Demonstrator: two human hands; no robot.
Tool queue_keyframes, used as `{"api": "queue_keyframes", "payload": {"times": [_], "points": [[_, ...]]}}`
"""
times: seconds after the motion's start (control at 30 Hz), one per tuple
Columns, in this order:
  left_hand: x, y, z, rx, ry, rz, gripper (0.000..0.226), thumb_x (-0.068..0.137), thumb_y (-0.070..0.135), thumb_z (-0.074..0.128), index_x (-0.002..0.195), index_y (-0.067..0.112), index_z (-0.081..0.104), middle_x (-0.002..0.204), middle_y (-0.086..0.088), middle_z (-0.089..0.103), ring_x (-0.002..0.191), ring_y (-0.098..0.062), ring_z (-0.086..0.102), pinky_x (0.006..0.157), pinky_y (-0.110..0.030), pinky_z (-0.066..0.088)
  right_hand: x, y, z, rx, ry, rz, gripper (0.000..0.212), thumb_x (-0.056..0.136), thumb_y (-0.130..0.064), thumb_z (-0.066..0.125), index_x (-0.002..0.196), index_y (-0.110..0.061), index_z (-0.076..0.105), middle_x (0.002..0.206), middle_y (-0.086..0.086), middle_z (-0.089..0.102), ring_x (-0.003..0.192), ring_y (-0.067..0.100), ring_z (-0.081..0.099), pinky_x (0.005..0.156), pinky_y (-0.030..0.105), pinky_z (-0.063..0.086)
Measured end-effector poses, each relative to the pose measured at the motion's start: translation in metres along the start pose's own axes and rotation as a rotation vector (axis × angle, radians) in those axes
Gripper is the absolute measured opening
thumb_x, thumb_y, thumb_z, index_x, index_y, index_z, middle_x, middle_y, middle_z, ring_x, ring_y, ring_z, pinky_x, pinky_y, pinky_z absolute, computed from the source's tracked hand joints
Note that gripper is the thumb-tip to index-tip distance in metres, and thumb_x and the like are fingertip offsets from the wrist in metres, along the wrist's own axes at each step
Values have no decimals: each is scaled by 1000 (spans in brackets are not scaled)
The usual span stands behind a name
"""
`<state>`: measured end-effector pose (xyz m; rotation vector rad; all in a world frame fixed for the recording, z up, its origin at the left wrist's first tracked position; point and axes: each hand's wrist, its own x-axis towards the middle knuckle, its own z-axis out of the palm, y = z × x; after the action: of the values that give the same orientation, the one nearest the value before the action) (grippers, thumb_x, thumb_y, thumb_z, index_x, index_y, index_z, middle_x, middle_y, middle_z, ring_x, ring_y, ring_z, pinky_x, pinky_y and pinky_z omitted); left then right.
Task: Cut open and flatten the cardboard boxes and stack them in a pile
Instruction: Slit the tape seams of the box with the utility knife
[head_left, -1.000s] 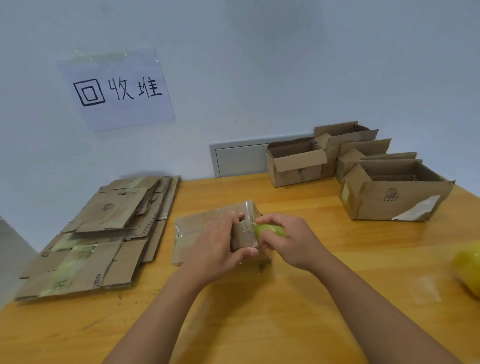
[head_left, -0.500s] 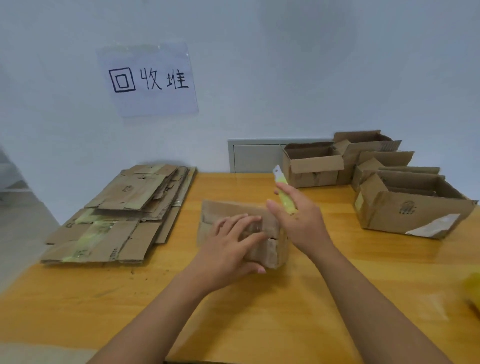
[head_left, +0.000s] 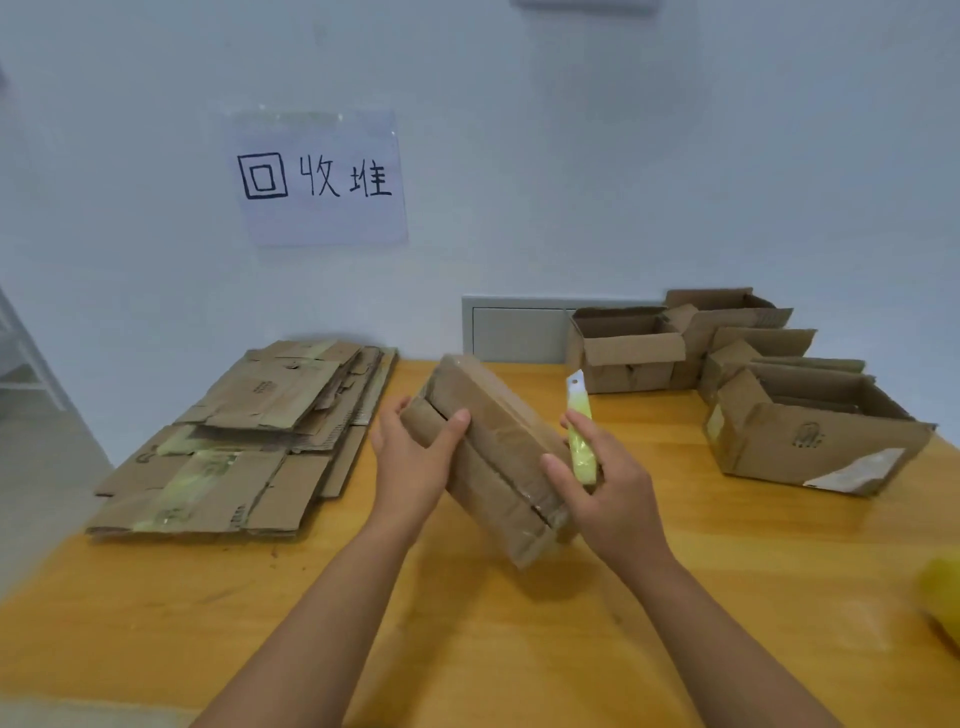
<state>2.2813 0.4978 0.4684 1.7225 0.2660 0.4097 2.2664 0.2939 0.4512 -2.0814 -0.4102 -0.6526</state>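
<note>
A closed, tape-wrapped cardboard box is held tilted above the middle of the wooden surface, its far end raised toward the wall and its near corner dipping low; whether that corner touches the wood cannot be told. The left hand has its grip closed around the box's upper left end, thumb over the top face and fingers wrapped along the side edge. The right hand presses against the box's lower right edge while its grip clamps a yellow-green utility knife, which points upward with the pale tip clear of the cardboard.

To the left, a pile of flattened boxes lies near the surface's left edge, its outer corners reaching that edge. A strip of bare wood separates the pile from the held box. To the right and back, several open boxes stand clustered against the wall, the nearest one showing a white label on its front. Bare wood lies between the hands and that cluster, and the whole near part of the surface is open. A blurred yellow object sits at the far right edge of view. A paper sign with handwritten characters hangs on the wall above the pile.
</note>
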Motion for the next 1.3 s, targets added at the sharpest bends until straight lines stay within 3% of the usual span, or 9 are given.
{"api": "queue_keyframes", "payload": {"times": [0.1,0.17,0.27,0.33,0.4,0.5,0.67,1.07,1.3], "points": [[5,34,-9,174,18,311,67,81,41,77,136,31,40,136,4,35,117,-9,42,98,-28,40,-5,0,-5,93,-70,46,67,85,-50,69,145,-27,48,138,-15,57,120,1,57,97,23,48],[4,50,-13,308,-28,527,63,81,33,77,134,34,42,134,6,34,114,-4,43,93,-19,36,-5,-5,-9,174,-72,52,65,87,-39,73,145,-31,45,136,-23,55,113,-4,61,94,18,50],[-4,60,-15,478,-156,706,69,82,30,73,140,37,36,140,9,27,109,3,38,82,-6,33,1,-14,-20,293,125,52,50,91,-23,66,137,-30,47,124,-24,61,102,-2,66,86,16,53],[-11,56,-13,555,-251,724,76,83,27,71,145,35,29,142,7,29,108,1,39,81,-10,35,9,-26,-30,424,262,103,35,92,-31,58,127,-24,58,111,-15,70,87,6,71,75,19,56],[-16,48,-9,566,-290,657,79,84,24,70,148,32,24,141,7,37,113,-5,45,86,-18,36,15,-34,-38,516,359,135,20,95,-34,54,97,-25,72,88,-11,73,70,10,67,62,20,53],[-21,38,0,554,-218,635,75,84,25,68,147,31,27,133,12,44,118,-6,44,92,-21,34,19,-36,-44,565,378,215,27,101,-28,51,85,-23,72,58,-4,56,57,10,50,53,23,43],[-25,19,16,600,-175,763,74,88,28,66,152,26,31,132,12,34,109,5,34,86,-13,36,23,-27,-46,617,249,322,31,104,-25,47,90,-6,68,56,0,52,54,11,46,50,24,39],[-14,3,18,714,-87,991,59,96,35,53,145,3,45,140,-11,52,123,-21,51,100,-26,42,34,-25,-34,454,86,251,37,103,-29,48,90,1,63,57,-2,54,53,11,50,51,29,42],[-9,1,12,721,-114,1010,57,100,35,46,146,1,42,140,-13,50,124,-23,50,101,-27,42,44,-31,-25,297,40,140,44,104,-33,48,79,3,55,63,19,55,57,36,51,49,45,39]]}}
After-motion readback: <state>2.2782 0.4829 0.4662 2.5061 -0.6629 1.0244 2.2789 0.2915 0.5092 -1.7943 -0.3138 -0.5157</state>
